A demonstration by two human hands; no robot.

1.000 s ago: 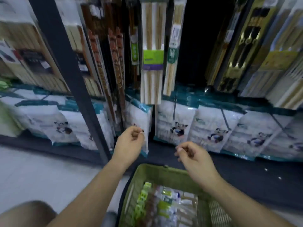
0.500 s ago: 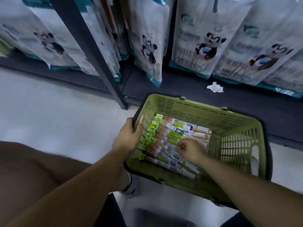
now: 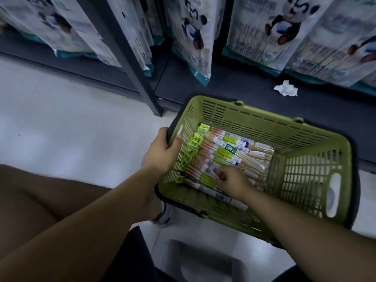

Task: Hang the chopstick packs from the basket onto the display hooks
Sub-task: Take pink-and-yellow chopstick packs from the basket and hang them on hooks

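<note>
A green plastic basket (image 3: 254, 121) sits on the pale floor in front of the shelving. Several chopstick packs (image 3: 230, 155) with green and purple labels lie stacked inside it, their green hanger tabs toward the left wall. My left hand (image 3: 162, 153) grips the basket's left rim, fingers curled over the edge. My right hand (image 3: 232, 182) is down inside the basket with its fingers curled on the packs near the front; whether it has a pack pinched is hidden by the knuckles. The display hooks are out of view.
White bags with panda prints (image 3: 195, 31) hang over a dark bottom shelf (image 3: 234, 86) behind the basket. A crumpled white paper (image 3: 285, 89) lies on that shelf. A dark upright post (image 3: 130, 64) stands to the left. My knee (image 3: 40, 198) is at lower left.
The view has dropped from the hanging display to the basket. Both hands came down: the left took hold of the basket rim, the right went into the packs.
</note>
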